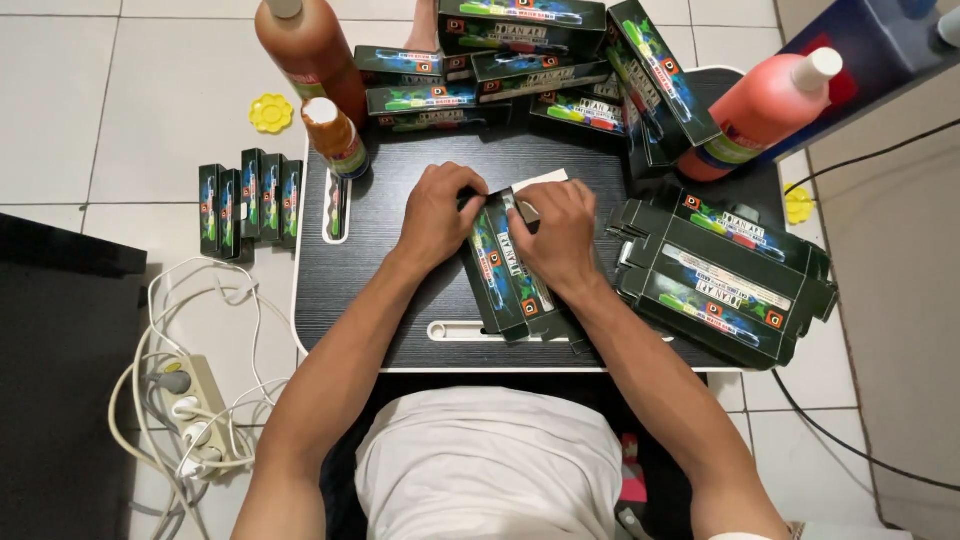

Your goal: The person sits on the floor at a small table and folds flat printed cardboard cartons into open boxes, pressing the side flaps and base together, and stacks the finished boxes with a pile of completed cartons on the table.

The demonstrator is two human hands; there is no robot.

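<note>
Both hands' grip closes on the far end of a dark carton (505, 275); long axis runs toward the person.

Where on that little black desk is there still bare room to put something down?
Bare patches on the black desk: left of the left hand, beside the pen slot, and the strip between the hands and the back cartons. The right side is crowded with flat cartons and the red bottle.
</note>
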